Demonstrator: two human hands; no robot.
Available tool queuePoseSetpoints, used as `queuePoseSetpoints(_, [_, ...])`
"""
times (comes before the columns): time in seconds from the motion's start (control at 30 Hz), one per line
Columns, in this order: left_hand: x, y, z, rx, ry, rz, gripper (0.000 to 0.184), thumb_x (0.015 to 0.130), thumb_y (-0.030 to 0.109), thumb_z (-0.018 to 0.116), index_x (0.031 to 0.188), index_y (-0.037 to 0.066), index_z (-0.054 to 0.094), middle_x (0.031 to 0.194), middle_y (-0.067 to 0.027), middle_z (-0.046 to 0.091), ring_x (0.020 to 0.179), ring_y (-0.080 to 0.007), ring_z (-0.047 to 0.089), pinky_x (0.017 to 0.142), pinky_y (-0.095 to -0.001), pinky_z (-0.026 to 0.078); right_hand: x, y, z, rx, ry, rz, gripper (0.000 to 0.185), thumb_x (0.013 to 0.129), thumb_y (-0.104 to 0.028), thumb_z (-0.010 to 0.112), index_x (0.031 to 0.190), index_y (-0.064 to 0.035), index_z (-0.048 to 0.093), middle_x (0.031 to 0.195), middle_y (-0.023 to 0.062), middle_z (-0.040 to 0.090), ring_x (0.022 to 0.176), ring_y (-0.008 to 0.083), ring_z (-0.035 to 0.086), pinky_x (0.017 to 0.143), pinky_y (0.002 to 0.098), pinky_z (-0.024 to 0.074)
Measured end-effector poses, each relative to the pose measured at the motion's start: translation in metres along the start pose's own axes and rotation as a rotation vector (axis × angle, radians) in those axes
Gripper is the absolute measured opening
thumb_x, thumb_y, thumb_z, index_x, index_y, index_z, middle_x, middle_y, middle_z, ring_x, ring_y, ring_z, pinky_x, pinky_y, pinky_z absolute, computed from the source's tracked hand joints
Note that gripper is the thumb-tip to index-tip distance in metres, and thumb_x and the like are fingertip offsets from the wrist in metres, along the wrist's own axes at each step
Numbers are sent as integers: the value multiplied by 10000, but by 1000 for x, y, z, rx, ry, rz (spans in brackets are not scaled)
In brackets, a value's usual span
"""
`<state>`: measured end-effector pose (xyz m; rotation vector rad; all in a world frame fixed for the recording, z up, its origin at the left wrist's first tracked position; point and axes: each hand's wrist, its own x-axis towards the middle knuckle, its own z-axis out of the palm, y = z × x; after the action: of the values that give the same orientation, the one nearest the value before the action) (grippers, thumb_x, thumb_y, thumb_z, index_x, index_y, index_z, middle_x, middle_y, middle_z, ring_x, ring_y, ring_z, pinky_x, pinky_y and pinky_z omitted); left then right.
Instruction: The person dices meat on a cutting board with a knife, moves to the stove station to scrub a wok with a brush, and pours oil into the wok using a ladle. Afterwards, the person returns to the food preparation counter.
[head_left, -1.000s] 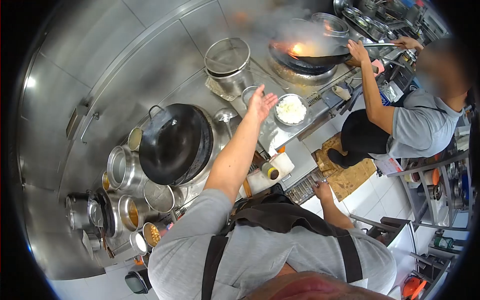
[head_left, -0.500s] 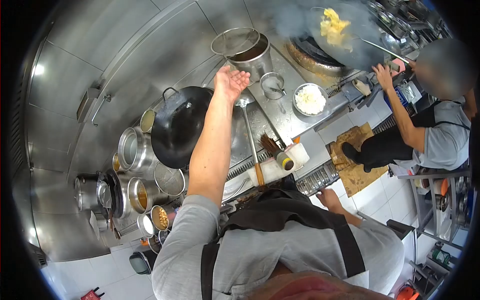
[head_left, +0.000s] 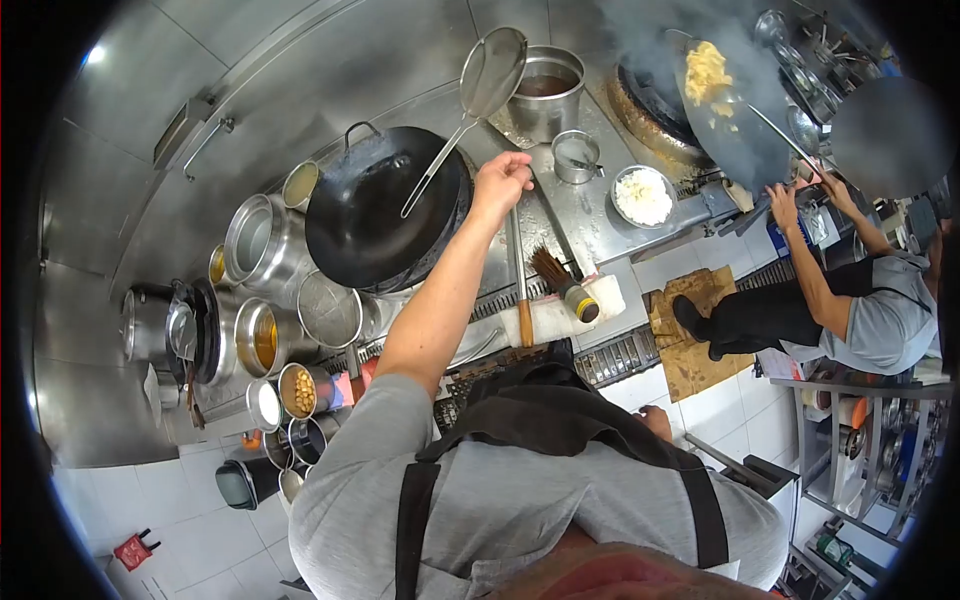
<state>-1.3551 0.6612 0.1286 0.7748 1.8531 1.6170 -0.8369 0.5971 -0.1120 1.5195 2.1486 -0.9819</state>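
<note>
I see the left hand [head_left: 505, 186], fingers curled together, near a pot [head_left: 548, 120] of brown liquid [head_left: 546, 86]; for the right hand [head_left: 656, 422], I cannot tell.

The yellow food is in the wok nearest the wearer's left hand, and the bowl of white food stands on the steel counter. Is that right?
Not quite. The head view shows the yellow food in the far wok by the co-worker's hands, not the near wok by the wearer's left hand. The bowl does stand on the counter.

two wearer's hands [head_left: 503, 185] [head_left: 655, 422], two co-worker's hands [head_left: 783, 207] [head_left: 838, 190], two mesh strainers [head_left: 494, 72] [head_left: 330, 309], one rice bowl [head_left: 643, 196], one bristle brush [head_left: 562, 282].
</note>
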Motion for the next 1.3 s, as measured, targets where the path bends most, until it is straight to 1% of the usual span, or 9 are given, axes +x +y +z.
queuePoseSetpoints(0.27, [0, -10, 8, 28, -102, 56, 257, 814, 50, 584, 1060, -4, 634, 871, -67, 658, 718, -141, 642, 696, -263, 480, 15, -29, -30, 61, 71, 26, 373, 822, -252, 653, 1102, -7, 654, 722, 171, 686, 579, 227, 671, 608, 349, 532])
queuePoseSetpoints(0.33, [-4, -14, 2, 154, -93, 95, 242, 820, 60, 583, 1048, 1, 641, 875, -67, 661, 722, -135, 643, 699, -281, 499, 8, -81, -54, 165, -17, 115, 369, 822, -275, 626, 1092, -26, 665, 953, 211, 681, 946, 314, 660, 848, 404, 506])
queuePoseSetpoints(0.4, [-2, -33, -13, 275, -20, 152, 234, 811, 88, 599, 1029, 29, 658, 876, -77, 668, 704, -152, 653, 698, -298, 516, 17, -96, -52, 136, -33, 80, 390, 826, -270, 620, 1116, -10, 648, 909, 207, 687, 879, 293, 680, 788, 382, 522])
queuePoseSetpoints(0.5, [2, -52, -60, 828, 346, 591, 247, 743, 128, 633, 985, 104, 676, 990, -106, 640, 949, -256, 622, 818, -400, 493, 42, -98, -30, 160, -86, -35, 389, 835, -258, 624, 1132, -6, 639, 833, 209, 686, 687, 247, 688, 653, 348, 528])
queuePoseSetpoints(0.6, [22, -64, -118, 1502, 408, -74, 708, 713, 273, 704, 1306, 32, 402, 1365, -150, 401, 1274, -329, 382, 967, -509, 379, 50, -90, -20, 127, -96, -55, 385, 840, -258, 626, 1140, -16, 636, 768, 187, 685, 661, 233, 683, 640, 357, 527])
queuePoseSetpoints(0.7, [62, -105, -191, 1218, 148, -481, 556, 782, 284, 636, 1254, 25, 500, 1246, -191, 572, 1161, -320, 562, 977, -410, 448, 69, -68, -16, 57, 0, -64, 363, 845, -249, 625, 1140, -38, 644, 664, 125, 676, 572, 188, 667, 556, 329, 532])
queuePoseSetpoints(0.77, [76, -99, -211, 1207, 163, -366, 352, 752, 281, 636, 1011, 48, 686, 1130, -189, 637, 1086, -343, 600, 955, -421, 466, 63, -56, -19, 194, -3, 32, 358, 842, -230, 619, 1137, -29, 644, 683, 121, 681, 551, 160, 660, 481, 298, 521])
queuePoseSetpoints(1.07, [-88, -22, -264, 651, 364, -282, 319, 704, 309, 725, 727, 22, 590, 655, -137, 642, 592, -215, 649, 612, -322, 507, 44, -47, -3, -110, 19, -98, 327, 792, -258, 661, 1016, -23, 694, 939, 214, 676, 902, 331, 661, 851, 404, 512])
queuePoseSetpoints(1.3, [-224, -58, -260, -41, 250, -535, 256, 777, 72, 682, 956, 7, 511, 639, -62, 573, 492, -158, 564, 454, -294, 431, -7, -201, -14, 60, -29, -548, 212, 838, -197, 624, 955, -33, 691, 897, 255, 646, 869, 404, 628, 767, 454, 499])
